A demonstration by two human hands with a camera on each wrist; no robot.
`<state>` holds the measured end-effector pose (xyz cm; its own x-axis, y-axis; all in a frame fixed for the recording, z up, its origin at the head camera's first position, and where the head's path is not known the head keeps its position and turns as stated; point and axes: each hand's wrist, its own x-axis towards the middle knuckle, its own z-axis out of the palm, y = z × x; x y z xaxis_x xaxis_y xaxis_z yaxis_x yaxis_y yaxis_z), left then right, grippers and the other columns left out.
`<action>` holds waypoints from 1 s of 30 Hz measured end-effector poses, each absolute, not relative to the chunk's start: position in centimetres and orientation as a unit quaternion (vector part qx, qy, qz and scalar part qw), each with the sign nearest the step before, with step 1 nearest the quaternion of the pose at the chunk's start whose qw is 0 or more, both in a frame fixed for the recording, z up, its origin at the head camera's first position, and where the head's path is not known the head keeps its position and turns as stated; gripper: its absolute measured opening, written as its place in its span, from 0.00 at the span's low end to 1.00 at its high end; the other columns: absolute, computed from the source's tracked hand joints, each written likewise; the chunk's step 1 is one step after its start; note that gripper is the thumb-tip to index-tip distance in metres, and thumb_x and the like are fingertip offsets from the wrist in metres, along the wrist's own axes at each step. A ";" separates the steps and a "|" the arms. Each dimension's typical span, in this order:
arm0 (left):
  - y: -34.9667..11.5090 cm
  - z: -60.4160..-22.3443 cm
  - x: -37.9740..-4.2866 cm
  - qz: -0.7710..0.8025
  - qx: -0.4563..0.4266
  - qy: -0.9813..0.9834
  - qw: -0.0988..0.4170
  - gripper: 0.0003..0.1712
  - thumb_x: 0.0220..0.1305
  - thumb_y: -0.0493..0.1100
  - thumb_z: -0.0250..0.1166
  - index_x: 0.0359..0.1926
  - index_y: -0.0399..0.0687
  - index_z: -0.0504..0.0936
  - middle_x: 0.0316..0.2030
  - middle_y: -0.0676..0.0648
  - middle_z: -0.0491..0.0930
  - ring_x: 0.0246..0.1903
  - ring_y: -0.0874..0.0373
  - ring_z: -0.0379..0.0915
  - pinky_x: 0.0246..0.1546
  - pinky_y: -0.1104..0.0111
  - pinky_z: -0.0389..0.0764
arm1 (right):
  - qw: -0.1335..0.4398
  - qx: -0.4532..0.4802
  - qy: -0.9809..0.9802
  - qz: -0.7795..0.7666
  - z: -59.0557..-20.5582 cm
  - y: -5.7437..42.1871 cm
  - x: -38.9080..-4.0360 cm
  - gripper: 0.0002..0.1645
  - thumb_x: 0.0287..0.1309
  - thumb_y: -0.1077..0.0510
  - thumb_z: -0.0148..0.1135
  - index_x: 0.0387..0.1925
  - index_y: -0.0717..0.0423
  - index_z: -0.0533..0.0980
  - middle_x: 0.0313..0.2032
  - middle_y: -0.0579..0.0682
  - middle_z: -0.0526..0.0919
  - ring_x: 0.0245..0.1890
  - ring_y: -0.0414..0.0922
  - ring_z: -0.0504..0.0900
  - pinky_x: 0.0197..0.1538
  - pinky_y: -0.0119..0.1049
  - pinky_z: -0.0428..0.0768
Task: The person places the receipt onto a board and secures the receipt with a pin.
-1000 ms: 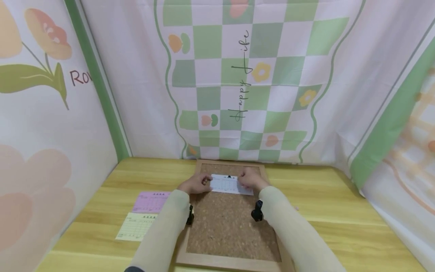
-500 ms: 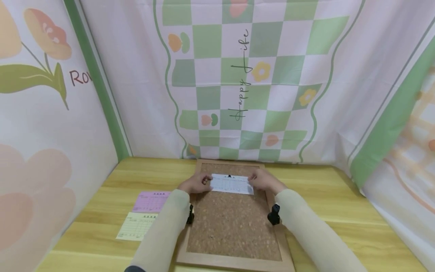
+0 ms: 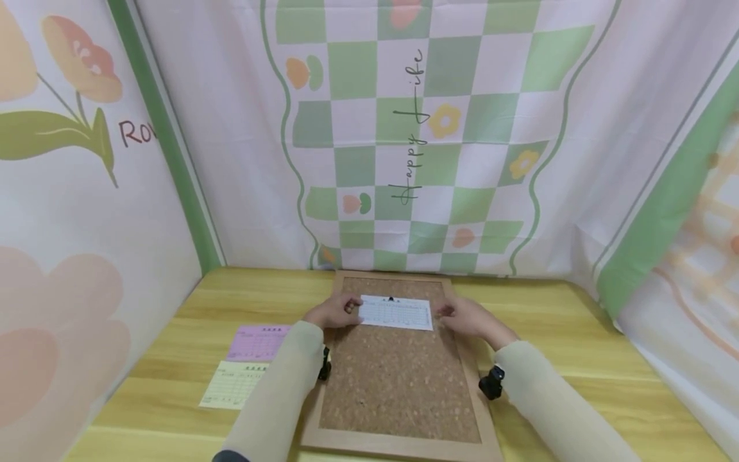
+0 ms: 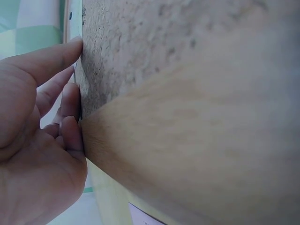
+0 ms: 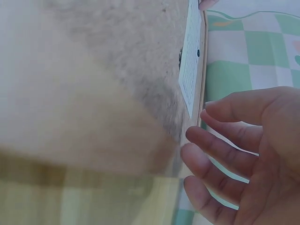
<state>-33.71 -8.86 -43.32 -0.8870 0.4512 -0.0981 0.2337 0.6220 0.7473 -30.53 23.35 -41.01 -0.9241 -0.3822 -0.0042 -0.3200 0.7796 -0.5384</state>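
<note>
A white printed slip lies flat on the upper part of a cork board, a small black pin at the middle of its top edge. At the slip's left edge, my left hand touches with thumb and forefinger spread; its other fingers rest loosely bent on the wooden frame in the left wrist view. My right hand is just off the slip's right edge, over the board's right side. Seen from the right wrist, its fingers are relaxed and apart, holding nothing.
To the left of the board lie a purple printed slip and a yellow printed slip, partly covered by the left sleeve. The board rests on a wooden table, its far end close to a patterned curtain.
My right hand has drawn away from the slip, moving right past its right edge and loosening its fingers. My left hand stays at the slip's left edge.
</note>
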 end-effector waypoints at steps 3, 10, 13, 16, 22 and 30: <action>-8.8 -43.2 -33.6 0.391 0.185 0.891 0.139 0.23 0.67 0.35 0.65 0.62 0.34 0.74 0.38 0.46 0.68 0.39 0.56 0.61 0.42 0.65 0.65 | 0.043 -0.198 0.942 -0.266 -41.3 24.0 -30.0 0.15 0.63 0.66 0.60 0.50 0.70 0.79 0.46 0.63 0.83 0.50 0.62 0.80 0.52 0.55 0.78; -8.7 -43.3 -33.7 0.392 0.182 0.891 0.139 0.23 0.68 0.34 0.65 0.62 0.34 0.74 0.38 0.45 0.68 0.38 0.57 0.61 0.42 0.66 0.64 | 0.028 -0.226 0.935 -0.272 -42.1 25.8 -29.0 0.19 0.62 0.67 0.61 0.53 0.72 0.77 0.52 0.68 0.80 0.57 0.67 0.75 0.58 0.62 0.71; -8.7 -43.4 -33.7 0.393 0.180 0.891 0.140 0.23 0.67 0.34 0.65 0.62 0.34 0.74 0.39 0.45 0.68 0.39 0.57 0.61 0.42 0.66 0.65 | 0.029 -0.239 0.929 -0.281 -42.6 26.6 -28.9 0.24 0.61 0.68 0.62 0.57 0.76 0.73 0.56 0.72 0.76 0.60 0.70 0.71 0.60 0.64 0.68; -8.7 -43.4 -33.7 0.393 0.175 0.892 0.142 0.23 0.67 0.35 0.65 0.62 0.35 0.74 0.39 0.45 0.69 0.39 0.57 0.61 0.43 0.66 0.66 | 0.029 -0.245 0.924 -0.291 -43.0 27.1 -28.7 0.27 0.61 0.68 0.63 0.60 0.79 0.70 0.58 0.74 0.73 0.61 0.72 0.68 0.61 0.65 0.65; -8.8 -43.6 -33.9 0.388 0.171 0.895 0.141 0.23 0.67 0.36 0.65 0.61 0.36 0.75 0.40 0.46 0.69 0.40 0.57 0.62 0.42 0.66 0.66 | 0.042 -0.224 0.920 -0.319 -43.4 27.5 -28.4 0.29 0.64 0.66 0.61 0.63 0.78 0.68 0.61 0.77 0.67 0.63 0.74 0.63 0.63 0.66 0.63; -8.7 -43.5 -33.9 0.383 0.177 0.895 0.143 0.24 0.68 0.38 0.65 0.62 0.37 0.74 0.38 0.48 0.68 0.39 0.57 0.62 0.42 0.66 0.66 | 0.056 -0.214 0.919 -0.327 -43.3 27.5 -28.0 0.30 0.65 0.66 0.61 0.64 0.78 0.66 0.62 0.79 0.63 0.63 0.75 0.61 0.63 0.67 0.62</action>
